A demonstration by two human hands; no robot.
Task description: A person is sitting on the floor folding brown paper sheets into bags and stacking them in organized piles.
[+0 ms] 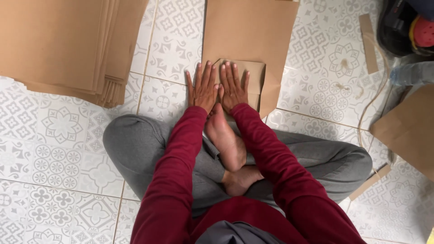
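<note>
Two flat hands are pressed side by side on a folded brown paper sheet (pixel 246 40) lying on the patterned tile floor (pixel 68 135), just above the centre of the frame. The left hand (pixel 203 89) and the right hand (pixel 233 86) are spread fully open, palms down, fingers (pixel 209 72) pointing toward the top of the frame; nothing is gripped, the paper is only held down under them. The folded flap (pixel 253 77) lies beneath the right hand, its crease running across the frame, while the sheet's long axis runs from the bare foot (pixel 226 140) away toward the upper edge, its far end cut off by the frame. A crooked crease could be set if pressure is uneven, since the left hand rests partly off the sheet on bare tile. The sheet could also be slid on the smooth floor, skewing the fold, and the foot touching the near edge could rumple it. A stack of brown sheets (pixel 58 45) is seen at upper left, well apart, and a second folded piece (pixel 409 129) at the right edge.
</note>
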